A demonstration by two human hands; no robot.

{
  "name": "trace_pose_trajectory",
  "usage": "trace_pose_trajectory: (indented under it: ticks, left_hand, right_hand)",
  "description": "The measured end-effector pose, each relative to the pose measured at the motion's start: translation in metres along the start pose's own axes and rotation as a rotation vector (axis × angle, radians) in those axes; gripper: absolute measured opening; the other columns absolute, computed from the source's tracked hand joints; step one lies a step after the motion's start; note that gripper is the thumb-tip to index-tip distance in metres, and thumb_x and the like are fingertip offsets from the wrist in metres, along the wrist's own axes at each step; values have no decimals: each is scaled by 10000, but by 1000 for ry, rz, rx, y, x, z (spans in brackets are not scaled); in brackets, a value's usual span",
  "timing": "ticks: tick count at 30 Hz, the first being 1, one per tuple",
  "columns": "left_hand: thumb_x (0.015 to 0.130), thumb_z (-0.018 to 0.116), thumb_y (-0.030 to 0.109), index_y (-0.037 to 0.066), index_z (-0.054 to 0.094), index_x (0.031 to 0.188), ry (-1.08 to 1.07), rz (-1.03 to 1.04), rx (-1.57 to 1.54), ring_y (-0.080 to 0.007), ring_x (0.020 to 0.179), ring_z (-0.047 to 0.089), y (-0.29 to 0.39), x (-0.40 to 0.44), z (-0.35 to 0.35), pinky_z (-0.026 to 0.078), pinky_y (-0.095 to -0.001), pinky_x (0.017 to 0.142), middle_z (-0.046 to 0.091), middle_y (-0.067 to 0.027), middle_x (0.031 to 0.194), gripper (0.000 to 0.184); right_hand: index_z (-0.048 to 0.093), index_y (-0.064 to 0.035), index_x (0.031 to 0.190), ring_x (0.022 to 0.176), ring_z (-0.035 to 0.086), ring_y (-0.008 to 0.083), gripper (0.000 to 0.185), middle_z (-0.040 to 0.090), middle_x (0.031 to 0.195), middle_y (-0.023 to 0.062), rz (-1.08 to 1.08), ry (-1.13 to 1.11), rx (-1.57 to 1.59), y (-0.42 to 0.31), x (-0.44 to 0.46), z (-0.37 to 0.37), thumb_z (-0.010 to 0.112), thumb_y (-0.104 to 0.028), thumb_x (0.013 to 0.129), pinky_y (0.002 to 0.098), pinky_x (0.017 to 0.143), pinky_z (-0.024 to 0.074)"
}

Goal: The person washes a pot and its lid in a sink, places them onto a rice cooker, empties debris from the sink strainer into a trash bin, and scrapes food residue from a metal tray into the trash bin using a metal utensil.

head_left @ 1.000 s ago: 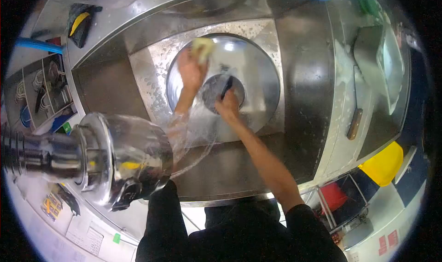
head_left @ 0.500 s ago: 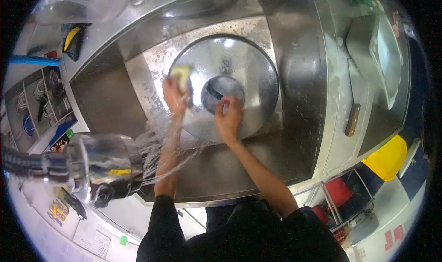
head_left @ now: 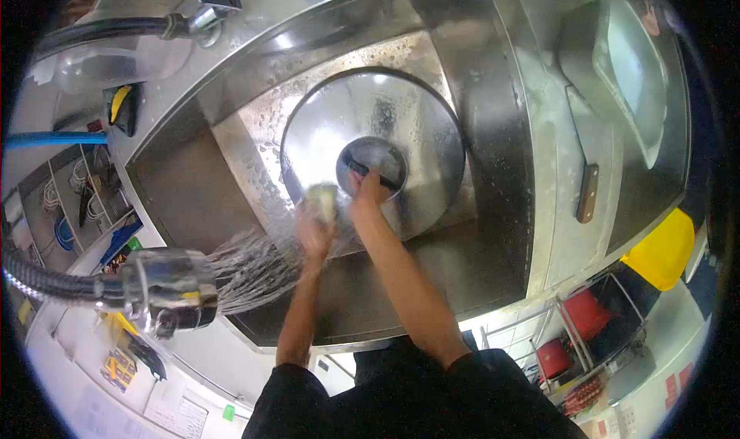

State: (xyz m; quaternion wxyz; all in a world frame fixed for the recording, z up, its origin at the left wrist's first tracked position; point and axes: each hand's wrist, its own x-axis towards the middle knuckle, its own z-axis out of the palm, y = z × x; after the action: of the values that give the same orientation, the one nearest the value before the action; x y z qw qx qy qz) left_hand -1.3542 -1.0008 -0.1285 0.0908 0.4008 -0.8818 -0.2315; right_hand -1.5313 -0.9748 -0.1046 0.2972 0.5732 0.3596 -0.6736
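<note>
A round shiny metal lid (head_left: 424, 123) lies in the steel sink (head_left: 181, 185), with a dark handle at its recessed centre. My left hand (head_left: 314, 231) is closed on a pale yellow-green sponge (head_left: 321, 200), which is blurred and rests at the lid's lower left edge. The fingers of my right hand (head_left: 368, 191) grip the black handle (head_left: 383, 178) of the lid. From the spray head (head_left: 171, 291) at the left, water streams toward my left hand and forearm.
A knife (head_left: 587, 192) with a wooden handle lies on the right ledge near a white tray (head_left: 632, 61). Divided compartments (head_left: 73, 200) with cables stand at the left. A tap (head_left: 212, 11) is at the top left; a yellow object (head_left: 661, 250) is at the right.
My left hand has moved the sponge from the lid's upper left down to its lower left edge. The handle under my right hand has turned. The spray head appears lower and farther left.
</note>
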Motion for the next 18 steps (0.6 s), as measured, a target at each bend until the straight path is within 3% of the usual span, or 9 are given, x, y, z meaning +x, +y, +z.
trace_pose_trajectory:
  ticks: [3,6,8,10,11,12,15,16,18]
  left_hand:
    - [878,567,441,26,560,1183,340,-372,-48,-364,1007,547,-1,103,26,469,-500,830,538,-221,1058,515]
    - [829,637,350,60,605,1119,378,-325,147,-366,862,557,16,197,34,456,-458,764,573,-208,954,412]
    - [822,645,363,102,621,1109,339,-170,86,-382,879,554,38,231,48,452,-479,761,578,-201,948,388]
    - [799,653,399,139,616,1165,224,-88,56,-405,1104,504,65,253,67,401,-499,944,567,-216,1141,450]
    - [806,647,412,163,629,1171,152,-21,51,-406,1162,476,85,261,66,362,-521,994,555,-203,1205,443]
    - [803,660,398,187,635,1169,32,-14,59,-365,1175,481,99,268,75,362,-516,1000,557,-156,1214,423]
    - [797,677,369,209,627,1190,-157,146,-8,-328,1166,491,146,262,69,361,-508,1011,551,-131,1218,427]
    - [799,678,362,184,643,1159,-169,344,21,-339,1119,522,157,254,69,394,-490,971,579,-133,1172,403]
    - [801,679,355,159,659,1127,-180,548,58,-349,1072,554,158,245,66,427,-471,930,606,-135,1127,381]
  right_hand:
    - [96,136,1361,896,639,341,673,444,1232,299,-101,235,44,-7,-8,14,555,-62,910,382,765,635]
    - [204,157,1329,968,616,382,580,427,1265,309,-450,-41,-267,10,22,-7,541,-53,906,439,711,639]
    - [259,150,1311,967,619,377,568,468,1227,304,-483,-49,-495,-4,-1,-12,568,-65,885,458,733,625]
    - [315,143,1294,965,621,372,558,510,1189,298,-518,-55,-723,-20,1,-16,595,-76,865,477,754,610]
    - [370,130,1268,965,621,377,547,546,1144,287,-680,-130,-1195,-26,17,-25,613,-115,844,479,798,575]
    - [426,117,1242,965,620,383,540,583,1100,275,-830,-203,-1667,-32,28,-29,632,-154,823,481,841,540]
    - [492,70,1216,977,616,383,535,622,1030,261,-696,-458,-2145,-47,32,-15,621,-242,801,460,888,475]
    - [492,70,1216,977,616,383,535,622,1030,261,-697,-464,-2145,-46,32,-12,621,-242,801,460,888,475]
    - [511,20,1238,973,627,357,473,632,1052,229,-944,-641,-2320,-40,30,-4,569,-229,841,455,898,473]
